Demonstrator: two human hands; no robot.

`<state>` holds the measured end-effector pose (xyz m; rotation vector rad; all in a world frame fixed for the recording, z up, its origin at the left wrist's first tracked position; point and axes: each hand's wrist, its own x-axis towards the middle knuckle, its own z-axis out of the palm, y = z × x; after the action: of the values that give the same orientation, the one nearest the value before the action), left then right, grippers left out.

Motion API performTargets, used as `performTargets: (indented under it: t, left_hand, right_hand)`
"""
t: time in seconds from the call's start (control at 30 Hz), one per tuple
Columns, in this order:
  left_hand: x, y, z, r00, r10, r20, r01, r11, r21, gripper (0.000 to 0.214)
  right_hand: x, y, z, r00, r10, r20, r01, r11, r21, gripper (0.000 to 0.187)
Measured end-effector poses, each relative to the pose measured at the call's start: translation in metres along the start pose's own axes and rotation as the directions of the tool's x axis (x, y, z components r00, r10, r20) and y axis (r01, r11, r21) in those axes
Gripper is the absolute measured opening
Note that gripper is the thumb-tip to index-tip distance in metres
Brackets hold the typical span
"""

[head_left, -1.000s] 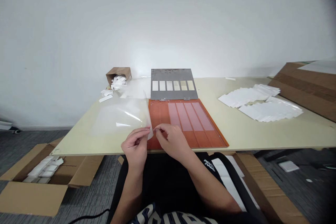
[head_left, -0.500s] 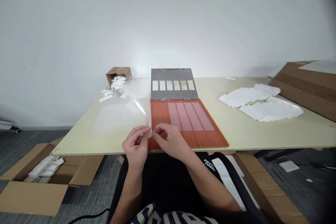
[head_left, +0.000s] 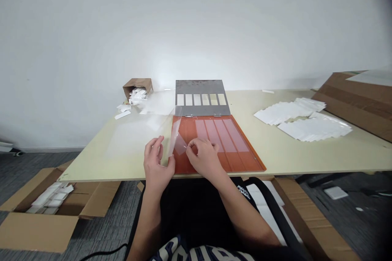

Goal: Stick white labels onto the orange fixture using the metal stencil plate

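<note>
My left hand (head_left: 157, 164) and my right hand (head_left: 204, 157) are at the near edge of the table, holding a thin clear film strip (head_left: 173, 136) between them. The strip stands on edge over the left part of an orange board (head_left: 245, 153). The left hand's fingers curl round the strip's lower left edge. My right hand pinches its lower right corner. Several pale strips (head_left: 222, 134) lie side by side on the orange board. A grey metal plate with a row of small windows (head_left: 200, 97) lies hinged open behind the board.
Clear film sheets (head_left: 134, 135) lie on the table (head_left: 294, 153) left of the board. A tipped brown box (head_left: 137, 87) spills white pieces at the back left. White bags (head_left: 301, 120) are spread on the right. Cardboard boxes (head_left: 39, 212) stand on the floor.
Both hands have moved forward onto the board. The clear film, which was spread out to the left, now stands upright as a narrow strip between them.
</note>
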<state>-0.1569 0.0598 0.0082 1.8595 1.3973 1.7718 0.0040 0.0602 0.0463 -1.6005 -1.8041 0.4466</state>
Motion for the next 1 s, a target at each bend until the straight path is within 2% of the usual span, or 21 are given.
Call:
performTargets:
  t: [0.13, 0.27, 0.4, 0.6, 0.8, 1.0]
  left_hand:
    - [0.001, 0.0, 0.004, 0.996, -0.082, -0.042, 0.08, 0.996, -0.05, 0.056]
    - [0.003, 0.004, 0.01, 0.982, -0.178, -0.068, 0.176, 0.984, -0.034, 0.056]
    - [0.01, 0.01, 0.016, 0.956, -0.24, -0.168, 0.244, 0.97, 0.005, 0.054]
    - [0.022, 0.015, 0.017, 0.928, -0.232, -0.291, 0.254, 0.966, 0.041, 0.053]
    - [0.033, 0.016, 0.015, 0.901, -0.23, -0.367, 0.259, 0.966, 0.029, 0.052]
    - [0.043, 0.008, 0.012, 0.89, -0.2, -0.409, 0.242, 0.969, 0.053, 0.055]
  right_hand:
    - [0.0, 0.001, 0.0, 0.999, 0.02, -0.028, -0.023, 0.997, -0.08, 0.014]
    - [-0.003, 0.0, 0.002, 0.999, 0.025, -0.04, -0.031, 0.985, -0.169, 0.013]
    - [-0.004, 0.0, 0.005, 0.999, 0.03, -0.044, -0.039, 0.969, -0.242, 0.012]
    - [-0.005, 0.002, 0.008, 0.996, 0.02, -0.084, -0.046, 0.945, -0.323, 0.013]
    - [-0.007, 0.004, 0.009, 0.995, 0.021, -0.099, -0.061, 0.903, -0.425, 0.016]
    - [-0.012, 0.003, 0.008, 0.995, 0.024, -0.099, -0.069, 0.876, -0.477, 0.021]
